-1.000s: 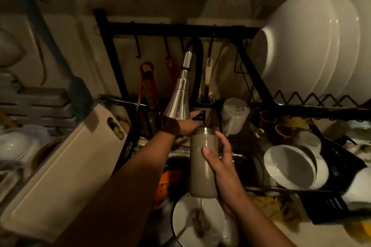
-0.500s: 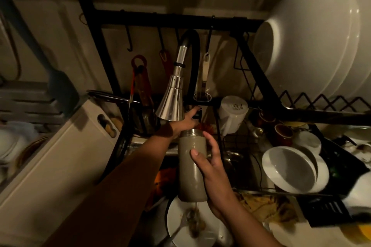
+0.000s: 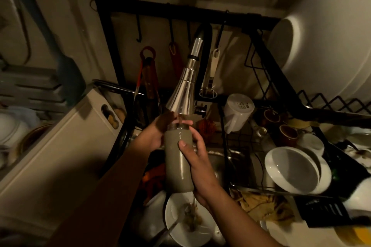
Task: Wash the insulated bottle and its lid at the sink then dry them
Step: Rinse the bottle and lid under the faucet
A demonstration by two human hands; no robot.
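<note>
**Grip, right:** your right hand is wrapped round the middle of the grey-green cylindrical insulated bottle, thumb across the near face and fingers behind it.

**Grip, left:** your left hand cups the neck just under the rim, fingers curled round the far side.

**Location:** the bottle is upright above the steel sink. Its open mouth is directly beneath the chrome cone-shaped faucet spray head. Below it lies a white plate with food scraps. You will not find the lid in this view.

**Handling:**
- The shell is rigid and will not give under your squeeze.
- It will likely grow heavier as it fills.
- The matte wall looks wet, so expect it to turn slick.
- The best hold is probably mid-body, as your right hand has it, with the left steadying the neck clear of the mouth.
- A drop onto the crockery beneath could chip the plate.

**Change from the earlier frames:**
- Your left hand was reaching past the bottle toward the tap behind the spray head. It has since come back onto the neck.
- A thin stream of water now runs into the mouth, where none showed earlier.
- The bottle has risen closer under the head.
- Your right-hand hold is unchanged.
</note>
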